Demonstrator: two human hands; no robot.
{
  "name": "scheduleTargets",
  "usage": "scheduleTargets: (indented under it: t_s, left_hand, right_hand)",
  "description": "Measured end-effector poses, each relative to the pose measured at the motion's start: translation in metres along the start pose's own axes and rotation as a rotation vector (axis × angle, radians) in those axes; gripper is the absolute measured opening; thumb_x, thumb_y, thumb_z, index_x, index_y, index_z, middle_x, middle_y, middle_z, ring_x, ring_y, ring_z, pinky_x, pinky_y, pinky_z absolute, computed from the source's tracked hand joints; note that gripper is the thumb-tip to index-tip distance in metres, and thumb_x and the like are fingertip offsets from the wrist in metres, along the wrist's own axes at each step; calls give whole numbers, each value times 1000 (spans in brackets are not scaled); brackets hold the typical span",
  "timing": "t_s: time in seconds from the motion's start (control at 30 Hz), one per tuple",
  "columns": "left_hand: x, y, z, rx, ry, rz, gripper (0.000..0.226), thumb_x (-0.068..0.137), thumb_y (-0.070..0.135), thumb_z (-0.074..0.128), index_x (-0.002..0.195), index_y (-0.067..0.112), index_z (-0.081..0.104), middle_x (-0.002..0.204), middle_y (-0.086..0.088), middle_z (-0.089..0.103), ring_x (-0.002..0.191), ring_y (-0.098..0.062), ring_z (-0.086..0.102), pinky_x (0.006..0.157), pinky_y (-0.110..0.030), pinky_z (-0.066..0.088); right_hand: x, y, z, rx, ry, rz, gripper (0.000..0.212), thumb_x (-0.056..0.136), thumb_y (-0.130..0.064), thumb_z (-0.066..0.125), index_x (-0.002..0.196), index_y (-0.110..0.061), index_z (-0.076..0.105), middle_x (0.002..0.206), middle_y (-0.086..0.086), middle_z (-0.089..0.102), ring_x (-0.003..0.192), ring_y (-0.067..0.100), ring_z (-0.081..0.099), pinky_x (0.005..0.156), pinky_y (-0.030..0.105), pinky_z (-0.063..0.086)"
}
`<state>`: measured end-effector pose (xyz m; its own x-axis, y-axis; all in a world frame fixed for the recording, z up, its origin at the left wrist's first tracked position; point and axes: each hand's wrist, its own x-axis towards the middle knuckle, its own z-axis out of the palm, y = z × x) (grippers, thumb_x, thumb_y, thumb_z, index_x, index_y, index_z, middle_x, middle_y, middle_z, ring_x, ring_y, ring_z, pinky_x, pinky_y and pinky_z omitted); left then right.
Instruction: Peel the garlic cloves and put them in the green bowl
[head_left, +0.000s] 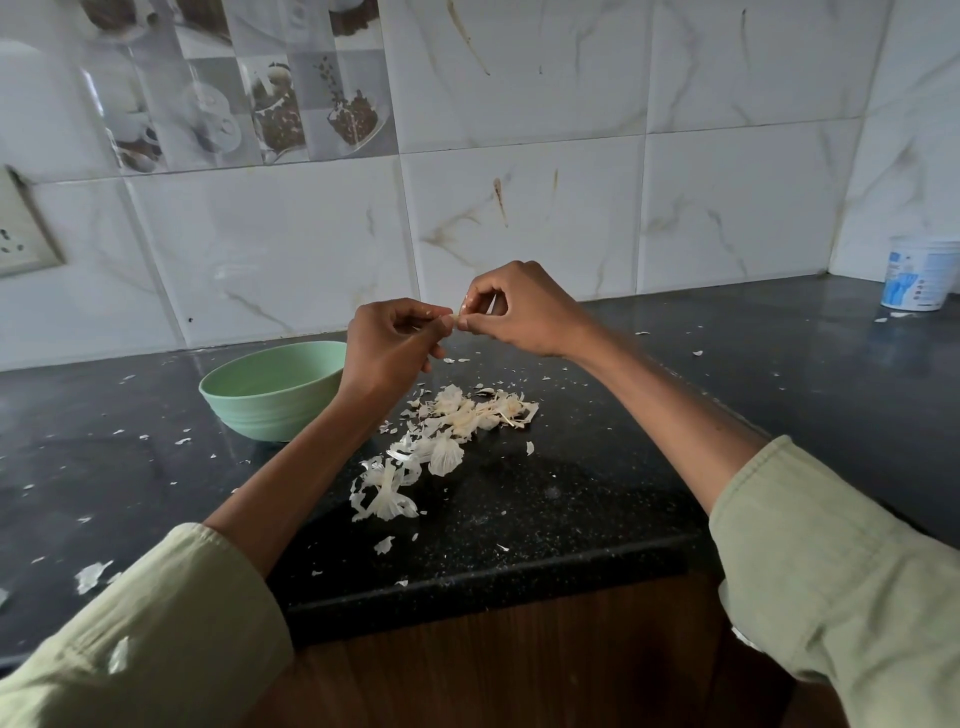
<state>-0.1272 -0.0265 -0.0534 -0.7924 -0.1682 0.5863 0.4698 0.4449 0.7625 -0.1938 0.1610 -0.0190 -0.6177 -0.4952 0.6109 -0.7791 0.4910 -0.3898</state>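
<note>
Both hands are raised above the black counter with a small garlic clove (457, 316) between them. My left hand (389, 345) pinches one end of it with curled fingers. My right hand (519, 312) pinches the other end between thumb and fingertips; most of the clove is hidden by the fingers. The green bowl (270, 392) stands on the counter just left of and below my left hand. Its inside looks pale; I cannot tell what lies in it. A heap of white garlic skins (447, 431) lies on the counter under the hands.
Loose skin flakes are scattered over the black counter (571, 493). A white and blue plastic tub (919, 273) stands at the far right corner. Tiled wall runs close behind; a wall socket (21, 228) sits at the left. The counter's front edge is near my elbows.
</note>
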Motion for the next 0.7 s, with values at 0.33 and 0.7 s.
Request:
scheduleTargets:
  t_s: [0.33, 0.7]
  left_hand:
    - [-3, 4, 2, 45, 4, 19, 10, 92, 19, 80, 93, 9, 82, 73, -8, 77, 55, -10, 66, 55, -21, 53]
    - [1, 1, 1, -69, -23, -42, 8, 94, 12, 79, 97, 6, 82, 78, -10, 79, 66, -18, 72, 60, -22, 57]
  right_hand:
    - [-3, -6, 6, -95, 28, -38, 10, 80, -22, 81, 78, -13, 77, 69, -7, 71, 63, 3, 65, 58, 16, 45]
    - [-6, -9, 10, -104, 115, -92, 17, 77, -26, 80, 68, -19, 67, 62, -11, 66, 61, 6, 64, 63, 30, 54]
